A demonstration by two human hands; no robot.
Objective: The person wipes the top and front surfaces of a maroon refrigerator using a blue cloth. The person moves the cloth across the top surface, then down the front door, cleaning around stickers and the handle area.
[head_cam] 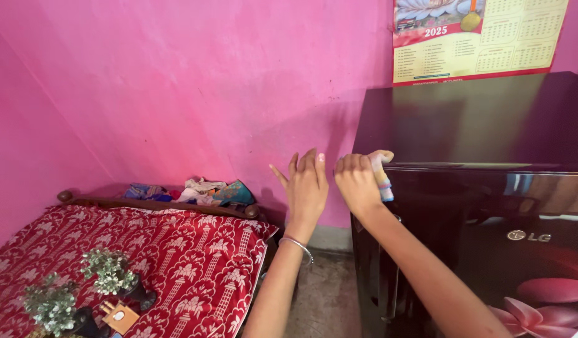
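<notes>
Wiping step, at the fridge (470,188): right hand (358,181) grips a cloth (383,175) pressed on the fridge's top front-left corner; left hand (306,184) hovers just left of the fridge, fingers spread, empty. Next move likely calls for sweeping the cloth across the top.

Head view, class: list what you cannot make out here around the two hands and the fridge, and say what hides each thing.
- Cloth: mostly hidden inside the right hand; its full size is unclear.
- Fridge: its right side and bottom are cut off by the frame edges.
- Left hand: only its back shows, so the palm is unseen.
- Flower pots on the bed: cut off by the bottom edge.
</notes>
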